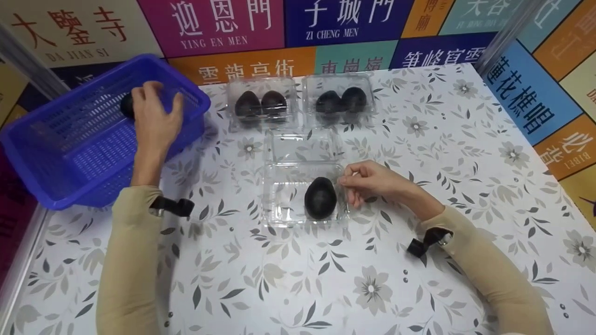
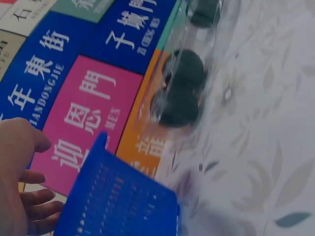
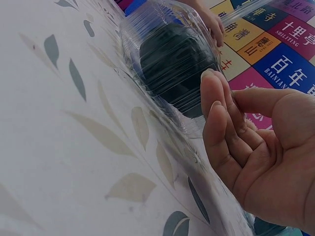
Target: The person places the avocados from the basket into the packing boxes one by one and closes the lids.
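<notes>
My left hand (image 1: 156, 114) is over the blue-purple plastic basket (image 1: 100, 186), fingers spread and bent. Beside its fingers, inside the basket, is a dark avocado (image 1: 126, 106), partly hidden by the hand. In the left wrist view the left hand (image 2: 24, 182) shows loose fingers with nothing visible between them. An opened clear plastic clamshell box (image 1: 285, 204) lies mid-table with one dark avocado (image 1: 320, 199) in its right half. Thumb and forefinger of my right hand (image 1: 372, 181) pinch the box's right edge. From the right wrist view, the avocado (image 3: 174, 64) sits behind the clear wall.
Two clear clamshell boxes stand at the back, the left box (image 1: 260, 122) and the right box (image 1: 338, 122), each with two dark avocados inside. A patterned board (image 1: 223, 23) rises behind the table. The floral tablecloth (image 1: 372, 288) spreads toward me.
</notes>
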`<state>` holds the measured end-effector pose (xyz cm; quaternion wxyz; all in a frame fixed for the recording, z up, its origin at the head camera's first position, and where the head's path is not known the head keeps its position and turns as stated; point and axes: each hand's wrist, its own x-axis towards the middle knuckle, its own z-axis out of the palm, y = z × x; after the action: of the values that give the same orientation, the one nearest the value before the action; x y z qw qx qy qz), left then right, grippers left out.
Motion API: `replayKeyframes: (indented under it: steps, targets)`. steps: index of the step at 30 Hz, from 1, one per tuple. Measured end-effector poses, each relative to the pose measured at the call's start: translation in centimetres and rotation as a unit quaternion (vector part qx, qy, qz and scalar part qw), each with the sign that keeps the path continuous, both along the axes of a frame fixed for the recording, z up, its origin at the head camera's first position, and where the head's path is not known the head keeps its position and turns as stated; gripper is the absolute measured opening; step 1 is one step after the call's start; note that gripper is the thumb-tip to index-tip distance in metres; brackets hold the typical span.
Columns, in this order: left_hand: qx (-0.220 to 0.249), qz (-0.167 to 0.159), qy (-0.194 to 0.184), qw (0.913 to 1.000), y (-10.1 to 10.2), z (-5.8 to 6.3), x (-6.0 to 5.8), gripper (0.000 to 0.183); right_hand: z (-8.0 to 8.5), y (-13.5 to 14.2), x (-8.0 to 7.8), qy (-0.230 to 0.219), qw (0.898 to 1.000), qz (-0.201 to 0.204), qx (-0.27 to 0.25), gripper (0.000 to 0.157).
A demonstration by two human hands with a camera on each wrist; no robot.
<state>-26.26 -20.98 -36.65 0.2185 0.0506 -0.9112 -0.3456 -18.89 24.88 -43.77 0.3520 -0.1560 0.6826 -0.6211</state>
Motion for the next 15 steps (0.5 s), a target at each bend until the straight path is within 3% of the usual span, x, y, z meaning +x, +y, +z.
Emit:
replayKeyframes:
  steps: [15]
  targets:
    - [0.003,0.052,-0.083,0.9951,-4.0,-1.3,-0.7,0.054,0.1,0.2,0.1,-0.008,1.000,-0.001,0.006,0.028]
